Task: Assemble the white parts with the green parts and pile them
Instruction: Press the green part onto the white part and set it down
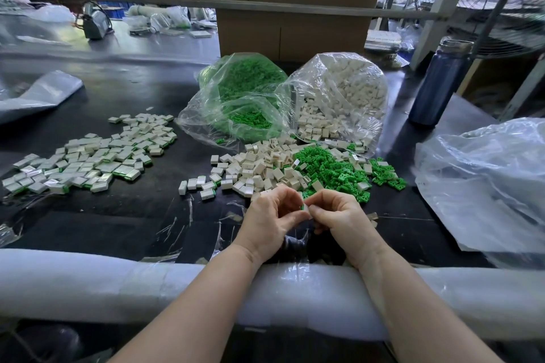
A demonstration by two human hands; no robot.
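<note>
My left hand [272,216] and my right hand [339,215] meet fingertip to fingertip near the table's front. Together they pinch a small white part with a green part [303,206]; most of it is hidden by the fingers. Just beyond lie a heap of loose white parts [259,168] and a heap of loose green parts [333,169]. A wide pile of assembled white-and-green pieces [94,156] spreads over the left of the black table [118,215].
Two open clear bags stand behind the heaps, one of green parts [241,97] and one of white parts [342,94]. A dark blue bottle [439,82] stands at right beside crumpled plastic [486,183]. A cardboard box [292,35] is behind. White foam padding [88,283] lines the front edge.
</note>
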